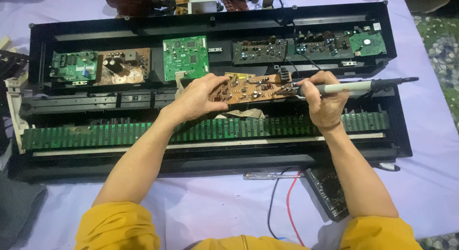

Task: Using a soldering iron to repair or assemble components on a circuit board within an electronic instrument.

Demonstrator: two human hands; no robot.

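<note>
Lilac cloth (210,207), left hand (196,98) gripping brown circuit board (251,87), right hand (325,104) holding probably soldering iron (363,86)

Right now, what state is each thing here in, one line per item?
Left hand: gripping the left end of the brown circuit board.
Brown circuit board: lifted off, tilted, held above the open case.
Right hand: closed around the soldering iron.
Soldering iron: lying nearly level, tip at the board's right edge.
Keyboard case: opened, boards exposed.
Screwdriver: lying flat on the cloth, untouched.
Multimeter: lying on the cloth, leads attached.
</note>
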